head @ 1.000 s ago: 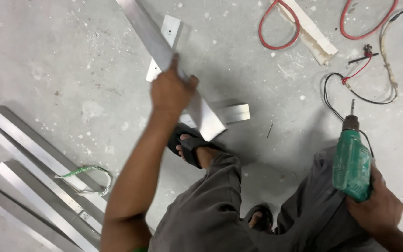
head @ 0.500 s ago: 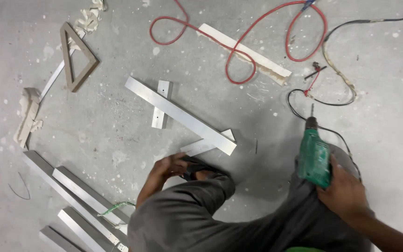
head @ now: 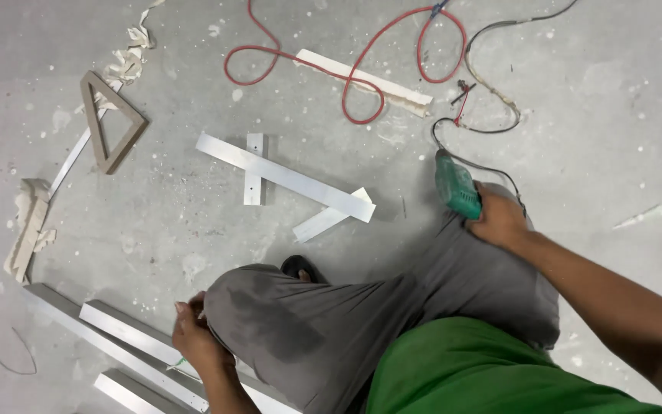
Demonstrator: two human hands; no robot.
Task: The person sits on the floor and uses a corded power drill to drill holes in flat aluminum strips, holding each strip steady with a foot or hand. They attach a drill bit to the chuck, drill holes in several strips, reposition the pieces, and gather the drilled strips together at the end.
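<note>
My right hand grips a green power drill that rests against my right knee, its black cord running up the floor. My left hand is down by my left knee, fingers curled over a small green object at the edge of a long aluminium bar; what it holds is too small to tell. Ahead of my knees a long aluminium bar lies diagonally on the concrete, across two short aluminium pieces.
Several aluminium bars lie at the lower left. A brown triangular frame sits at the upper left beside plaster scraps. A red cable loops over a white strip at the top. My foot in a black sandal shows between my knees.
My left hand left the diagonal bar and dropped back to the bars by my left knee. The view pulled back. The drill tipped from upright to lying against my right knee.
</note>
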